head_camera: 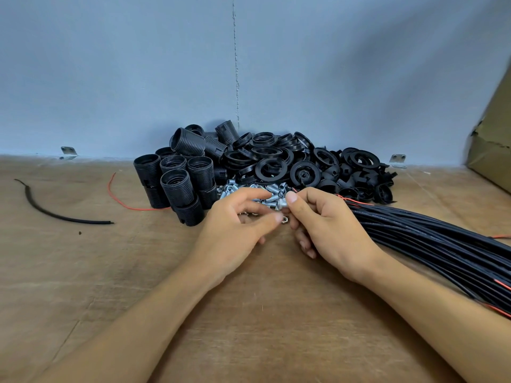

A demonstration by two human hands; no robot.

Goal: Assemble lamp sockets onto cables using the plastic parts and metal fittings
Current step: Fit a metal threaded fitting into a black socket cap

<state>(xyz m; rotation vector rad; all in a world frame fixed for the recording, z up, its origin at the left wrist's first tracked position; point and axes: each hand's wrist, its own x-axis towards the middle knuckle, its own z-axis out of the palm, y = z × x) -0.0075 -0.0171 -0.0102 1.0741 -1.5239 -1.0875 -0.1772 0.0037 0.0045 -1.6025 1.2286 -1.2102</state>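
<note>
Both hands meet over a small heap of silver metal fittings point(265, 190) in the middle of the wooden table point(83, 272). My right hand point(323, 228) pinches a threaded metal fitting point(281, 204) between thumb and forefinger. My left hand point(235, 230) pinches a small metal nut point(284, 219) at its fingertips, just below that fitting. Black threaded socket bodies point(177, 183) stand and lie behind my left hand. Black plastic rings and caps point(304, 164) are heaped behind my right hand. A bundle of black cables point(431, 244) with red wires runs off to the right.
A loose black cable piece point(55, 214) and a thin red wire point(121, 200) lie on the table at the left. A blue wall point(249, 78) closes the back. A cardboard box point(492, 150) stands at the far right.
</note>
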